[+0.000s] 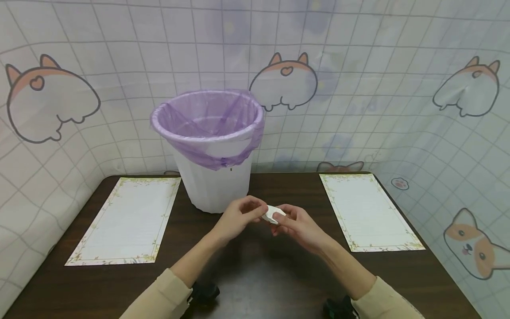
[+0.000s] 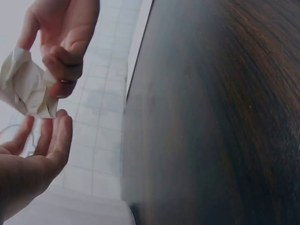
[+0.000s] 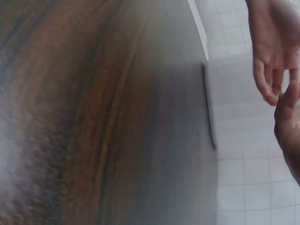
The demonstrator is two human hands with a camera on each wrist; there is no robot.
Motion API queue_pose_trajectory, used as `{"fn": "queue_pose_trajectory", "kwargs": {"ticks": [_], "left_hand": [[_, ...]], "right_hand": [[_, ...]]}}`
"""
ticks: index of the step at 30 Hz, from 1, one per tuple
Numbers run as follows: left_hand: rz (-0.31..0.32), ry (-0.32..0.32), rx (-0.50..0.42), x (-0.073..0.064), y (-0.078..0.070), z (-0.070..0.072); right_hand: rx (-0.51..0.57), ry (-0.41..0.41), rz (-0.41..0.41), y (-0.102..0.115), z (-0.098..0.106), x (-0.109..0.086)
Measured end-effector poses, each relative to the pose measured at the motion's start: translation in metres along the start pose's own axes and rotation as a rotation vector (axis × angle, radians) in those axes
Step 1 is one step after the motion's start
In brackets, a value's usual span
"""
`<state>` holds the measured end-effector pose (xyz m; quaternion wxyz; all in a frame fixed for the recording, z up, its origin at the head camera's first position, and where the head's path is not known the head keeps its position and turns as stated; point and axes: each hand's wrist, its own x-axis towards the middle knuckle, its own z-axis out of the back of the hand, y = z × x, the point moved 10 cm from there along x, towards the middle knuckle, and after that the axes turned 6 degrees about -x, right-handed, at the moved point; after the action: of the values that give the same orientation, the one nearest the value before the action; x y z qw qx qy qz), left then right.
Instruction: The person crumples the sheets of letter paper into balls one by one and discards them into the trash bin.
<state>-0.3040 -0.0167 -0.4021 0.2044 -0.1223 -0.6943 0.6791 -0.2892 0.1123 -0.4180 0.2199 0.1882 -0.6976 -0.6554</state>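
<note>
Backdrop (image 1: 358,99): grid-patterned with cartoon corgis, rising beyond the hands.
Surface (image 1: 271,279): dark wood grain, below the hands.
Bin (image 1: 211,184): white, upright, just beyond the left hand, its purple liner (image 1: 217,158) folded over the rim; the bottom inside is out of sight.
Sheets: two, lying flat; the left sheet (image 1: 127,217) well out from the left hand, the right sheet (image 1: 368,210) out from the right hand; neither shows folding.
Left hand (image 1: 241,217): thumb and fingers pinch one end of the white piece.
Right hand (image 1: 300,228): thumb and fingers grip the other end.
White piece (image 1: 272,213): apparently paper, held between the hands above the surface; creasing looks well along, but releasing it is not yet done, and whether more shaping remains cannot be told.
</note>
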Motion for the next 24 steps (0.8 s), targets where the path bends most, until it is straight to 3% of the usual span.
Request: {"fn": "queue_pose_trajectory", "kwargs": {"ticks": [5, 12, 18, 24], "left_hand": [[0.081, 0.017, 0.041, 0.0, 0.006, -0.003], [0.08, 0.079, 0.077, 0.0, 0.002, -0.011], [0.024, 0.024, 0.146, -0.002, -0.004, -0.012], [-0.001, -0.037, 0.2, -0.003, -0.004, -0.01]], "right_hand": [[-0.102, -0.076, 0.009, -0.001, 0.006, 0.001], [-0.222, -0.17, 0.061, 0.001, 0.011, 0.001], [-0.298, -0.166, 0.147, 0.01, 0.008, 0.002], [-0.359, -0.155, 0.154, 0.012, 0.005, 0.002]]}}
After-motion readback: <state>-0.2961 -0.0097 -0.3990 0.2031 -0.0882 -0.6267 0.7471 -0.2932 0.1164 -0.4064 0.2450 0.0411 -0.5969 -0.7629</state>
